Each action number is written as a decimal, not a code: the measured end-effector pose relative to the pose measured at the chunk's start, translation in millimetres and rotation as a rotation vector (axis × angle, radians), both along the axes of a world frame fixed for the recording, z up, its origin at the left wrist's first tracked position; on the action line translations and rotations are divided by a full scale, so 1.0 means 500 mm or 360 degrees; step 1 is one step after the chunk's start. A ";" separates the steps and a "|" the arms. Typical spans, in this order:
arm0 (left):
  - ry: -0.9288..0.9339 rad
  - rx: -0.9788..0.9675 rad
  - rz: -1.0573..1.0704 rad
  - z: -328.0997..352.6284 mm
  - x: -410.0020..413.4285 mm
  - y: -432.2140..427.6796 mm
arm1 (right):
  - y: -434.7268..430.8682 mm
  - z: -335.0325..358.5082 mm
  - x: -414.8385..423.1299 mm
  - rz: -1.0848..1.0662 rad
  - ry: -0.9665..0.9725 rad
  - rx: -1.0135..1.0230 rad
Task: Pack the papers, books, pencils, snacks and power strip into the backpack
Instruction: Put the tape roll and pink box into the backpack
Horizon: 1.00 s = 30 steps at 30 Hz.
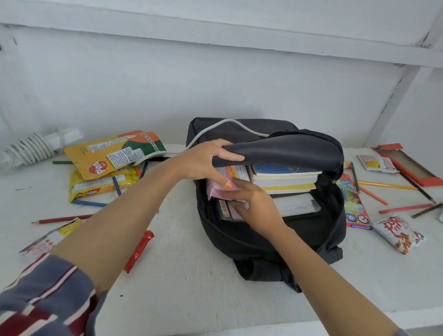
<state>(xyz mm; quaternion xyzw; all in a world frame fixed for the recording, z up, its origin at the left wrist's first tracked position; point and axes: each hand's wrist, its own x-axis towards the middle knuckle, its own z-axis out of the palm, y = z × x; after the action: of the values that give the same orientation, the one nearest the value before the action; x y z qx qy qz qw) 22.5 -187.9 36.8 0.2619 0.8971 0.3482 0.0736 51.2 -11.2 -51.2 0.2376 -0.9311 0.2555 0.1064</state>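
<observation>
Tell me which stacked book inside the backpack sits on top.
The blue-covered book, resting above the yellow-covered book and the white book.

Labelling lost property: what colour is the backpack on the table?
The backpack is black to dark grey, shown best in the head view.

Soft, even daylight fills the room, bright and slightly washed out on the white wall [170,78] and worktop [196,280]. Shadows are faint, deepest inside the backpack [305,233]. The wide lens bows the edges, and the sleeves [33,306] in the bottom corners look smeared.
</observation>
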 end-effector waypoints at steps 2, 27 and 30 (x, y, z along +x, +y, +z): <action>0.0004 0.0000 0.0004 -0.002 -0.002 -0.001 | 0.000 -0.003 -0.001 -0.0006 0.0026 0.0070; -0.0024 0.0024 -0.0018 -0.008 -0.013 -0.004 | 0.006 -0.005 -0.032 0.0186 -0.0229 -0.0286; -0.0029 0.0035 -0.0025 -0.006 -0.012 -0.003 | 0.007 -0.002 -0.037 0.0194 -0.0253 -0.0290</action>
<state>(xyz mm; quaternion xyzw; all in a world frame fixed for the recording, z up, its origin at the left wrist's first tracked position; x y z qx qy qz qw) 16.6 -189.5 34.0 0.2665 0.8904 0.3598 0.0815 32.9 -7.8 -52.4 0.2622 -0.8933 0.3630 0.0378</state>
